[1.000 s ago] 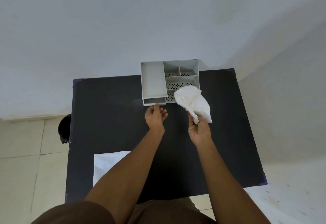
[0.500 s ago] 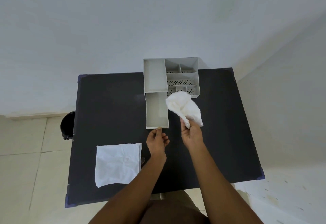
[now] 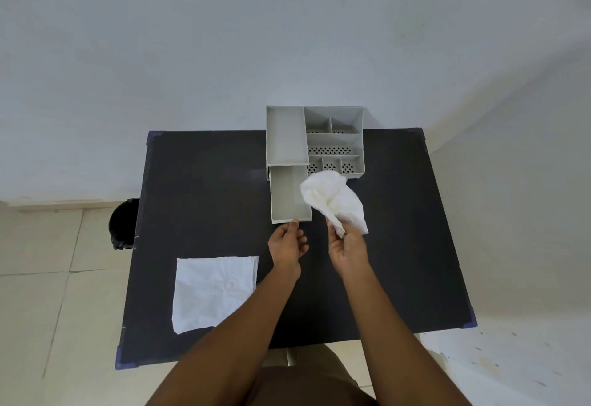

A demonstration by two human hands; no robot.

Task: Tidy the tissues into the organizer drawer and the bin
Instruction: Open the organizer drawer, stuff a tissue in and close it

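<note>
Table edge (image 3: 134, 246) half hides black bin (image 3: 123, 223).

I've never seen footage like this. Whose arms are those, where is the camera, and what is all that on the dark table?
There is no machine: a person wears a camera on the head, looking down at their own bare arms. On the black table stands a grey organizer with its drawer pulled out and empty. The left hand has its fingers at the drawer's front edge. The right hand holds a crumpled tissue beside the drawer. A flat tissue lies near the left. A dark bin stands on the floor.
</note>
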